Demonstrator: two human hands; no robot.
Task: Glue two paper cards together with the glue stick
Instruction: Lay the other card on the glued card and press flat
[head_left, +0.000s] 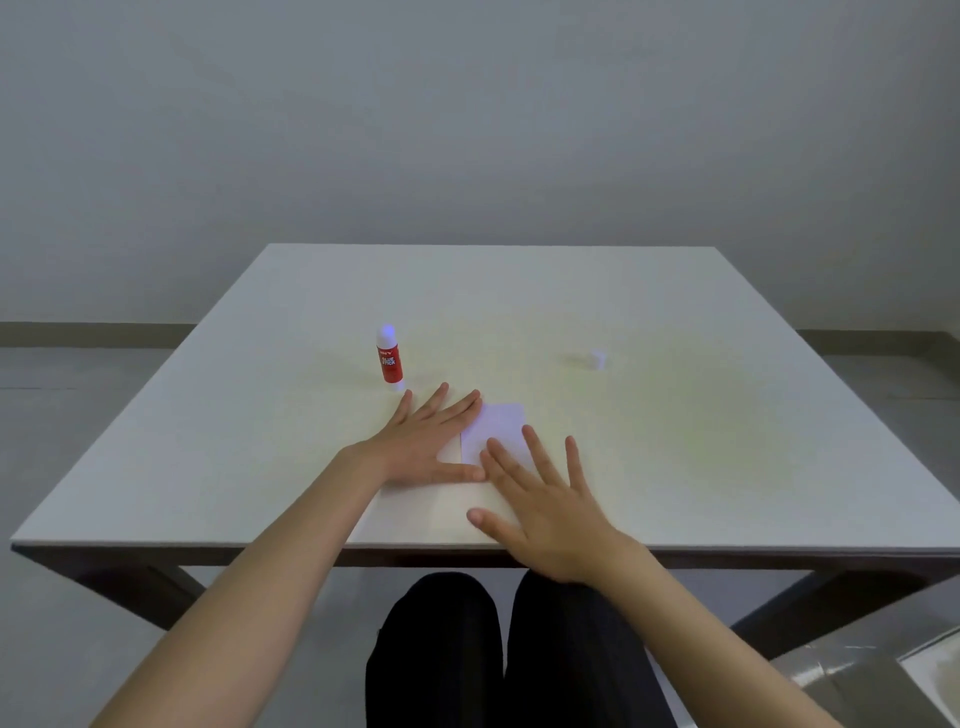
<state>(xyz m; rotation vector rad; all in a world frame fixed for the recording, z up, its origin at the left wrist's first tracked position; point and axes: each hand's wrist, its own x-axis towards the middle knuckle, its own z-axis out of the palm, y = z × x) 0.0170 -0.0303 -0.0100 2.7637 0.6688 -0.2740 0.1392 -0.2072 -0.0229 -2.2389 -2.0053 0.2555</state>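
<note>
White paper cards (493, 431) are pressed flat on the surface (675, 415) by the spread left hand (426, 441) and right hand (545, 514), the glue stick (389, 359) standing uncapped nearby; firm smoothing seems needed next.

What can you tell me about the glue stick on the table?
The glue stick stands upright on the white table, left of centre, just beyond the left hand. It looks like plastic: a red label with white letters, white ends. Its cap seems off, the tip glowing bluish. Nothing touches it except the table.
</note>
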